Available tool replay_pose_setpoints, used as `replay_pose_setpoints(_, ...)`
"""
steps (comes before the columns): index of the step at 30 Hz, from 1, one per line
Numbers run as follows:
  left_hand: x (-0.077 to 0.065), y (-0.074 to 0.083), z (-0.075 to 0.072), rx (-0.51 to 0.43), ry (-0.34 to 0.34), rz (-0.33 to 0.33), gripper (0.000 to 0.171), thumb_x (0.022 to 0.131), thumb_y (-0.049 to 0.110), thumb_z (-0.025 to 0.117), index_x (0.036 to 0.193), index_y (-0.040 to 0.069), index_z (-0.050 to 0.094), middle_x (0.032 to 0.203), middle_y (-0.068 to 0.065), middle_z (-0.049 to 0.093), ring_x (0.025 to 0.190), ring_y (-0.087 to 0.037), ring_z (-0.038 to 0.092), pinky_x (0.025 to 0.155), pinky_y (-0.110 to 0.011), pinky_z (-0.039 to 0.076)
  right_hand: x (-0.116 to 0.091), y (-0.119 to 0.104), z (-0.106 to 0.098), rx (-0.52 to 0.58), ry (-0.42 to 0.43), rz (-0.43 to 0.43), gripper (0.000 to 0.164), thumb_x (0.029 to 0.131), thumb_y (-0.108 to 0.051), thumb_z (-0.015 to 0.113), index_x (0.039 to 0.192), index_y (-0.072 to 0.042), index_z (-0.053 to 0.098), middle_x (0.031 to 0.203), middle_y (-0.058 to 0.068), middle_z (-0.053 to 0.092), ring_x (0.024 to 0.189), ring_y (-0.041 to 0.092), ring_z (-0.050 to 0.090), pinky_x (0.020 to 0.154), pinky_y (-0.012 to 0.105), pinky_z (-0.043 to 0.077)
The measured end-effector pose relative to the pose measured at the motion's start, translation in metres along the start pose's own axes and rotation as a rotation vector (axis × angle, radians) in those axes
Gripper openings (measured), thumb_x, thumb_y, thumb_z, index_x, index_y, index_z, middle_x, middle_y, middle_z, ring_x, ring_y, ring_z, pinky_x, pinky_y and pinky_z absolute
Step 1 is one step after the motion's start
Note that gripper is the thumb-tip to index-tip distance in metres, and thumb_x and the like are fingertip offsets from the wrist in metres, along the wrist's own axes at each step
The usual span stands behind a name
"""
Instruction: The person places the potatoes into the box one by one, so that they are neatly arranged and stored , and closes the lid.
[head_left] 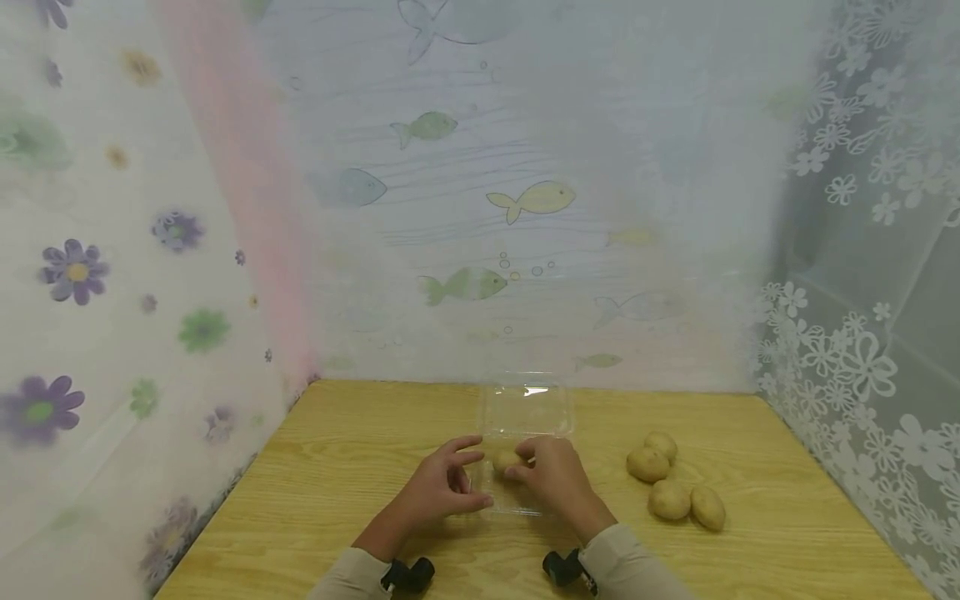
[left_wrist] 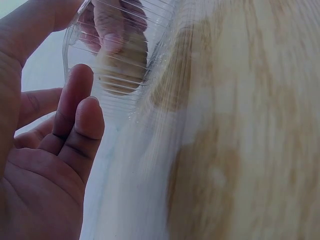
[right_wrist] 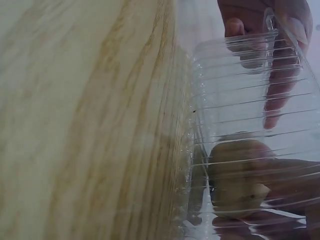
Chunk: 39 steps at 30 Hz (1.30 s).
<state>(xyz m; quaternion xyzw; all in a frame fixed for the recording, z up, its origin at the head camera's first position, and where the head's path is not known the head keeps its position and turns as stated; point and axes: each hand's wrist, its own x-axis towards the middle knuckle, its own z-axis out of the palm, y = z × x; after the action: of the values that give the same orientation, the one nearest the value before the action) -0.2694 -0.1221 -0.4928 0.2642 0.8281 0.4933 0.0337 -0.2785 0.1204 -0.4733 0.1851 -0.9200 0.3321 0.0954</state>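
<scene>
A clear plastic clamshell box (head_left: 517, 500) lies on the table with its lid (head_left: 528, 408) folded back, away from the person. Inside its base, my right hand (head_left: 558, 475) holds a potato (head_left: 506, 461) between thumb and fingers. Through the ribbed wall, that potato (right_wrist: 235, 180) shows low in the box in the right wrist view. My left hand (head_left: 435, 483) is at the box's left side, with thumb and forefinger spread along the rim. Its other fingers (left_wrist: 90, 117) are bent beside the wall in the left wrist view.
Several loose potatoes (head_left: 670, 500) lie in a cluster to the right of the box. The wood-grain table (head_left: 337, 450) ends at a fish-print curtain (head_left: 450, 333) behind. Flowered curtains hang at the left and right.
</scene>
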Motion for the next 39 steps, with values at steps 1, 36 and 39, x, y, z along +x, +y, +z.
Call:
replay_pose_setpoints(1, 0.000, 0.000, 0.000, -0.001, -0.001, 0.001, 0.089, 0.086, 0.032, 0.088, 0.159, 0.011, 0.041, 0.093, -0.012, 0.070, 0.073, -0.011, 0.064, 0.069, -0.026, 0.057, 0.000, 0.000, 0.000, -0.006, -0.005, -0.002, 0.034, 0.083, -0.028, 0.088, 0.106, -0.004, 0.081, 0.115, 0.012, 0.078, 0.092, 0.026, 0.076, 0.078, 0.042, 0.062)
replay_pose_setpoints(36, 0.002, 0.001, 0.000, 0.024, 0.012, 0.025, 0.086, 0.085, 0.033, 0.089, 0.156, 0.011, 0.046, 0.117, -0.012, 0.067, 0.074, -0.009, 0.063, 0.067, -0.025, 0.057, -0.002, -0.003, 0.003, -0.081, -0.056, 0.065, 0.035, 0.085, -0.037, 0.086, 0.104, -0.008, 0.080, 0.098, 0.005, 0.079, 0.087, 0.021, 0.074, 0.073, 0.040, 0.061)
replay_pose_setpoints(39, 0.001, 0.001, 0.001, 0.023, 0.010, 0.018, 0.086, 0.085, 0.032, 0.088, 0.157, 0.011, 0.045, 0.115, -0.013, 0.067, 0.074, -0.010, 0.063, 0.067, -0.025, 0.057, -0.002, -0.002, 0.004, -0.084, -0.055, 0.063, 0.032, 0.086, -0.037, 0.085, 0.101, -0.009, 0.081, 0.098, 0.005, 0.079, 0.087, 0.022, 0.074, 0.071, 0.039, 0.061)
